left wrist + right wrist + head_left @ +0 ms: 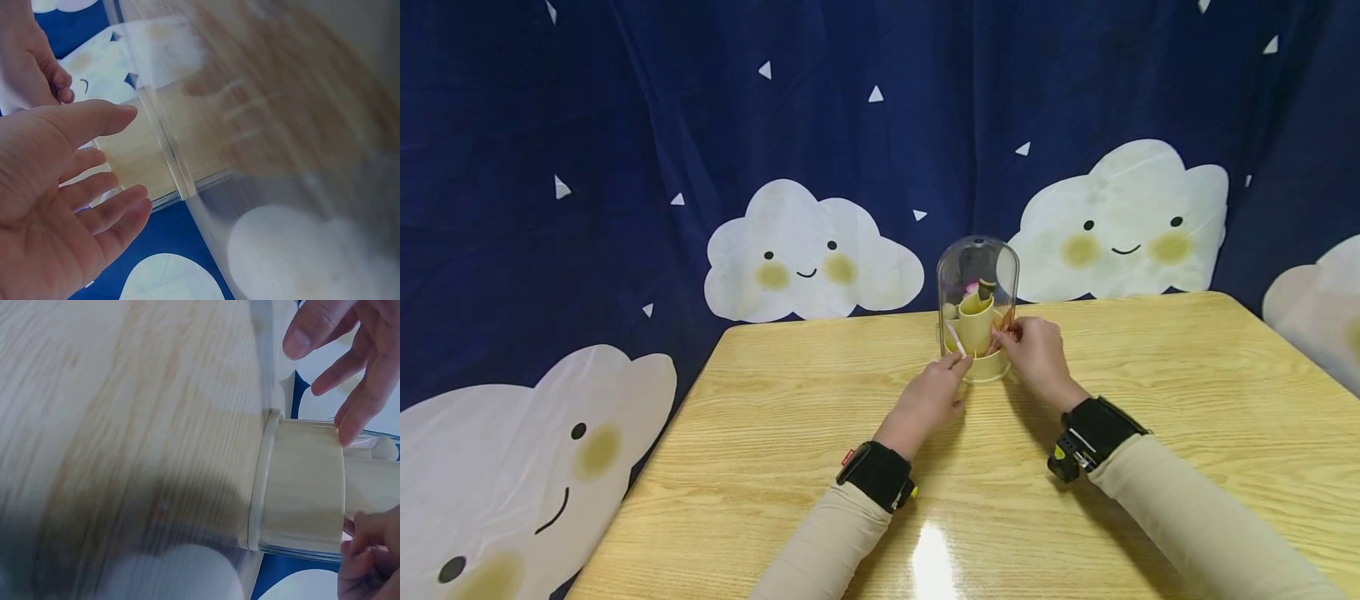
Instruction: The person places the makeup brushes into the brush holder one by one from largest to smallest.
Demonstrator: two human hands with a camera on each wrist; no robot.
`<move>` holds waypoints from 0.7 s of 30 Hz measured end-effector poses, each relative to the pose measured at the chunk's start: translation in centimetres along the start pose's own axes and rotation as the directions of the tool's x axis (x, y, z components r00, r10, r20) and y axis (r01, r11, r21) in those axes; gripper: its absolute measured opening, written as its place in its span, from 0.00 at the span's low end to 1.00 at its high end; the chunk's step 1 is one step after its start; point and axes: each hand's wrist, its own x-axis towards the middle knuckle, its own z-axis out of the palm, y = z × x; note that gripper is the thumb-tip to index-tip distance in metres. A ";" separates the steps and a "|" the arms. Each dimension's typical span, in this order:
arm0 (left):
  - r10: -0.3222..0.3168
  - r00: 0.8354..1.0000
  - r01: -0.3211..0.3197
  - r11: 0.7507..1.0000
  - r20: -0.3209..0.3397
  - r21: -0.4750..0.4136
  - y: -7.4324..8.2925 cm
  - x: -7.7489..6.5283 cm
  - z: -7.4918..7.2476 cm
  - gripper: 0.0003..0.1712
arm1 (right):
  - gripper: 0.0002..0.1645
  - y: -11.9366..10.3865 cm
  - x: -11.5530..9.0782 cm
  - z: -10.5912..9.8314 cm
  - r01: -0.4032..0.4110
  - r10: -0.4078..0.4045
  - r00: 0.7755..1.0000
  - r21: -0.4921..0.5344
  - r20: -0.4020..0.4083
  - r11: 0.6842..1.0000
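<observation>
A cream desktop organizer [992,367] with a round central cup [976,329] stands on the table, backed by a clear dome cover [951,267]. My left hand [928,396] is at its front left, fingers loosely extended; in the right wrist view a fingertip of the left hand [356,369] touches the rim. Beside it a thin white stick [955,340] leans in the left compartment. With bent fingers, my right hand [1036,354] pinches a small reddish-brown item [348,527] at the right compartment; its kind is mostly hidden. A dark-tipped brush [986,289] stands in the cup.
The organizer sits near the back edge of the wooden table [790,400]. Behind hangs a dark blue curtain [820,142] printed with white clouds. A pink item [972,287] and a pale round one [950,312] show inside the dome.
</observation>
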 end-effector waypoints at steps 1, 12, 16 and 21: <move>0.000 1.000 0.000 1.000 -0.001 -0.001 0.0 0.0 0.0 0.40 | 0.12 0.0 0.0 0.0 0.001 -0.001 1.000 -0.005 -0.005 1.000; -0.019 1.000 0.019 0.999 0.021 -0.029 0.1 -0.1 0.1 0.42 | 0.13 0.4 -0.1 -0.4 -0.044 0.046 0.998 -0.086 0.029 0.995; -0.014 1.000 0.015 0.999 0.023 -0.039 0.1 -0.1 0.1 0.43 | 0.11 0.5 0.0 -0.7 -0.041 0.042 0.999 -0.099 0.012 0.994; -0.013 1.000 0.014 0.999 0.024 -0.038 0.1 -0.1 0.1 0.43 | 0.10 0.9 0.1 -0.8 -0.001 0.001 1.000 -0.015 -0.021 1.000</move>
